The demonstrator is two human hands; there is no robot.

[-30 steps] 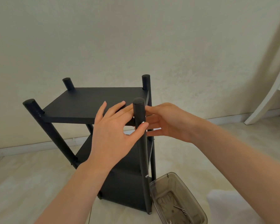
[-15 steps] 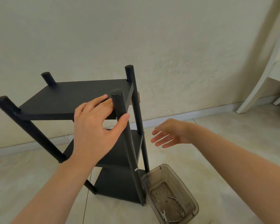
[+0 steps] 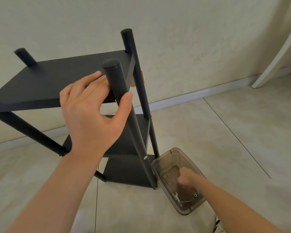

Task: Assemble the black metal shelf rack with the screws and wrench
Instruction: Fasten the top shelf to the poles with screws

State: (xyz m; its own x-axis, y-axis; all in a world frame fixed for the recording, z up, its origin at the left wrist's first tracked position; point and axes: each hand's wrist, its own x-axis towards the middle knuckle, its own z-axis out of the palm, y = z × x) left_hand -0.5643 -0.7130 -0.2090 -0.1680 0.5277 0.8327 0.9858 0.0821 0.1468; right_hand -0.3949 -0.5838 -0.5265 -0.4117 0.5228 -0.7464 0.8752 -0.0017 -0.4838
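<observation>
Left hand (image 3: 92, 118): fingers lie nearly straight on the top shelf (image 3: 57, 76) and the thumb hooks round the front post (image 3: 118, 84), so the post is pinched in the crook of the hand. Judged purpose: brace the rack (image 3: 128, 172) upright while the other hand is away.

Right hand (image 3: 186, 178): down in the tub (image 3: 183, 212), knuckles up, fingers curled under. Cannot tell whether anything is between them. Probably picking out hardware.

Rack: stands on the floor (image 3: 225, 132) near the wall (image 3: 175, 31), three shelves on four posts. One silver screw head (image 3: 145, 158) shows low on the front post.

Tub: smoky clear plastic, on the floor just beside the rack's front foot, placed for easy reach. Contents: a small wrench (image 3: 175, 196) and a few loose screws (image 3: 196, 194) at the near end.
</observation>
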